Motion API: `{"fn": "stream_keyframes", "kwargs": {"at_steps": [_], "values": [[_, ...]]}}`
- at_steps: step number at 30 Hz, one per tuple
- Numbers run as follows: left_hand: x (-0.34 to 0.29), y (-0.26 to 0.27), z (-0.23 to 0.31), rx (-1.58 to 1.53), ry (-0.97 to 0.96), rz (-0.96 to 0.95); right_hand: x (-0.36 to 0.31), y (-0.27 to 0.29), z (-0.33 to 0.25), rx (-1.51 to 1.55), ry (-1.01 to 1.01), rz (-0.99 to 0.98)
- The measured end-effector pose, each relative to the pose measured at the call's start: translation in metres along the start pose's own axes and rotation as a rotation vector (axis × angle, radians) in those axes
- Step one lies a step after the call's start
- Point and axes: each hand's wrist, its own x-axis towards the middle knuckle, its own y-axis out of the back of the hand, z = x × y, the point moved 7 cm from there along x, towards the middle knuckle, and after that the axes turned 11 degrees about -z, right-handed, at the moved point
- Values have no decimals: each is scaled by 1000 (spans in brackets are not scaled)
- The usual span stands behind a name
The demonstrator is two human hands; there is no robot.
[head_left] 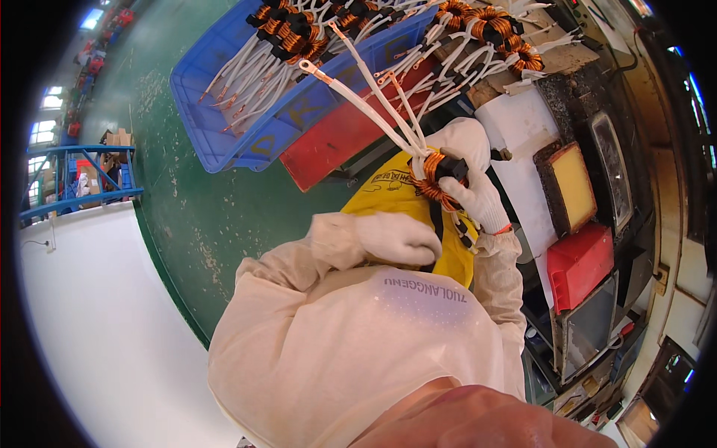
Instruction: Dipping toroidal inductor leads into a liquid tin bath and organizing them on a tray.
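My right hand (480, 200), in a white glove, is closed round a toroidal coil (431, 183) with orange copper winding and a black block on it, the thumb on its near side. White-sleeved leads (367, 110) rise from the coil toward the upper left; bare copper terminal lugs show at their ends. In front of my chest, apart from the coil, is my gloved left hand (399, 239). Its fingers are curled and slightly blurred, and the inside of its grip is hidden. A yellow apron or bag-like cloth (385, 192) with dark printing lies below the coil.
A blue bin (196, 119) full of similar coils (295, 33) stands at the upper left, above a red box (317, 153). More coils (493, 26) lie on the bench. On the right are a yellow-faced block (571, 187) and a red tray (581, 265). A white surface (112, 321) fills the lower left.
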Motion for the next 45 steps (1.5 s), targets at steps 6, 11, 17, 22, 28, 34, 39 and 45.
{"fn": "stream_keyframes", "kwargs": {"at_steps": [6, 11, 17, 22, 28, 34, 39, 45], "values": [[78, -62, -9, 264, -63, -354, 1, -4, 6, -22, 19, 24], [89, -72, -11, 541, 120, -619, 6, -4, -10, -128, -238, -30], [34, 10, -10, 102, -109, -64, -10, -16, -23, -259, -148, 292], [-43, 74, -69, -301, 179, 353, -22, -31, -39, -309, 0, 331], [-76, 112, -51, -544, -276, 925, -30, -34, -43, -295, 108, 354], [-16, 134, -85, -761, -330, 756, -51, -32, -7, -277, 238, 410], [-4, 148, -61, -476, -117, 727, -58, -31, 0, -230, 217, 480], [-37, 160, -2, -184, -182, 1110, -56, -30, 0, -212, 203, 535]]}}
